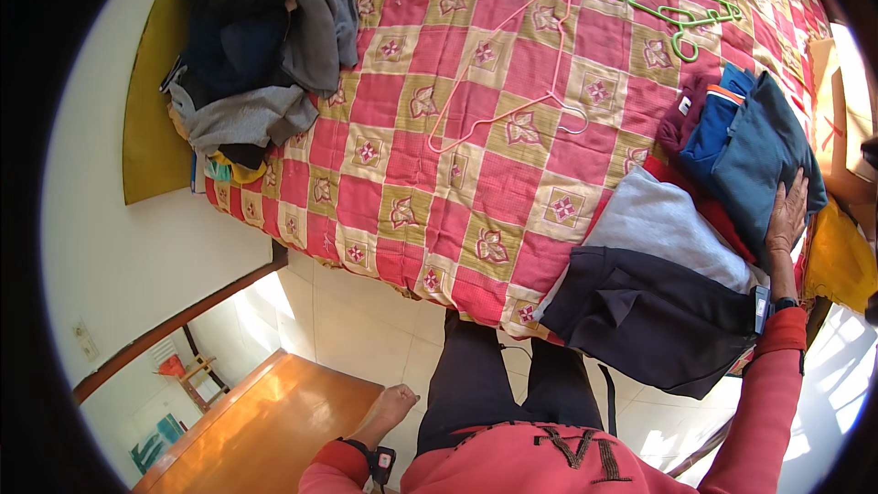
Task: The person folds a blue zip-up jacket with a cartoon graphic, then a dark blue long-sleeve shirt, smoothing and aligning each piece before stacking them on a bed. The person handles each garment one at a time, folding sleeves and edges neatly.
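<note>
My right hand [787, 214] lies flat with fingers stretched out on the edge of a folded dark teal garment [764, 151]. That garment rests on a pile at the right side of the bed, beside a blue garment [709, 133] and a maroon one [686, 116]. Nearer to me are a light grey folded garment [654, 220] and a black one [654, 306] that overlaps it. My left hand [396, 404] hangs low beside my leg, away from the bed, its fingers curled closed; nothing shows in it.
A red and beige checked bedcover [393, 155] spreads before me. On it lie a pink hanger [501, 117] and green hangers [658, 9]. Dark and grey clothes [247, 55] are heaped at the far left. A yellow cloth [837, 252] hangs at the right; a wooden table [274, 421] stands behind left.
</note>
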Motion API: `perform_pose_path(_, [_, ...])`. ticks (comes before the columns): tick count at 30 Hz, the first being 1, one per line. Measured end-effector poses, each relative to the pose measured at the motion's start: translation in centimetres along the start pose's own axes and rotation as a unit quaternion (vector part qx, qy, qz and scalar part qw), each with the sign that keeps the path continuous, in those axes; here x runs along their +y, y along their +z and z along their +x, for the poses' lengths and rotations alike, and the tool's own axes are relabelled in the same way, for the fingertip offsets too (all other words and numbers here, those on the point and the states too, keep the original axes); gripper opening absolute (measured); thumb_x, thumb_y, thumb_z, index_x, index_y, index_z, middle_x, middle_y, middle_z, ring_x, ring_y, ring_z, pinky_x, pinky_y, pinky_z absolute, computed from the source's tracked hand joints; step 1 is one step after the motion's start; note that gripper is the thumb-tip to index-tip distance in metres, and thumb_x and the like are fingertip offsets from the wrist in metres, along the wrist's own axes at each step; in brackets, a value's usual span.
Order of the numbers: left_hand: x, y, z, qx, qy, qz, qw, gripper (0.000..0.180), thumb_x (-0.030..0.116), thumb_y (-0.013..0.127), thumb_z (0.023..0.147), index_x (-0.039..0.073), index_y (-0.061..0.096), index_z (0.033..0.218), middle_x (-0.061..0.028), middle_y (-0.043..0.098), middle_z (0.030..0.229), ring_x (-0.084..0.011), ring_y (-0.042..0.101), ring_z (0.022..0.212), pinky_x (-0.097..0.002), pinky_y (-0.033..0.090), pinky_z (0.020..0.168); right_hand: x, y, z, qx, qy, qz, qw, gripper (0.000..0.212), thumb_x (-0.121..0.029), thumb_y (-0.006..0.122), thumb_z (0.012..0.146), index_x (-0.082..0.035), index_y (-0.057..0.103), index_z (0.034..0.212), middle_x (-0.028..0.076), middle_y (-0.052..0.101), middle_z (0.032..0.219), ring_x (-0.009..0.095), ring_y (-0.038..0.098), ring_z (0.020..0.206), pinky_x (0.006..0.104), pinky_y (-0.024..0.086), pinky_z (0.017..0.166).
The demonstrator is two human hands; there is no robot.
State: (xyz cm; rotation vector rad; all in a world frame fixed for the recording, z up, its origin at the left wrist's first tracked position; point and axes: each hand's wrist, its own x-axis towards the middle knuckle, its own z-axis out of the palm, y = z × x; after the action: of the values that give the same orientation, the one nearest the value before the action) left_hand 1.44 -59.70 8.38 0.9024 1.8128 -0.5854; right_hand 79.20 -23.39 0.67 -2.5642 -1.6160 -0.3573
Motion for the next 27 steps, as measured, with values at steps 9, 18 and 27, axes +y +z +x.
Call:
perform_pose_path(9, [10.2,-7.8,7.1,0.343,0.274,-0.027,0.898,0.064,0.011,0.065,0.085,0.008,0.044,0.145,-0.0163,0.044,0.142,-0.0339,0.041,0.132,-0.0472,0.029,0.11,-27.8,-8.1,-7.2,0.036,-0.232,0.26,0.937,0.052,-0.013,0.066,0.089,-0.011,0.053,0.139,0.014,0.05,0.144,0.032,0.046,0.134,0.0422,0.036,0.109])
perform_pose_path(18, [22.0,-15.0,15.4,0.307,0.538,0.181,0.764,0.069,0.039,0.061,0.089,0.016,0.038,0.15,-0.0092,0.029,0.159,-0.0288,0.025,0.147,-0.0534,0.013,0.12,-46.7,1.0,-17.6,-0.065,-0.115,0.136,0.982,0.064,-0.04,0.05,0.097,-0.015,0.033,0.153,0.01,0.032,0.158,0.025,0.026,0.147,0.0473,0.018,0.116])
perform_pose_path(27, [19.6,-17.7,19.8,0.272,0.557,0.174,0.765,0.069,0.052,0.051,0.094,0.018,0.035,0.151,-0.0091,0.028,0.16,-0.027,0.024,0.148,-0.0505,0.012,0.122,-46.5,1.8,-17.7,-0.083,-0.115,0.085,0.986,0.063,-0.039,0.047,0.097,-0.013,0.033,0.153,0.008,0.03,0.16,0.022,0.023,0.149,0.046,0.014,0.118])
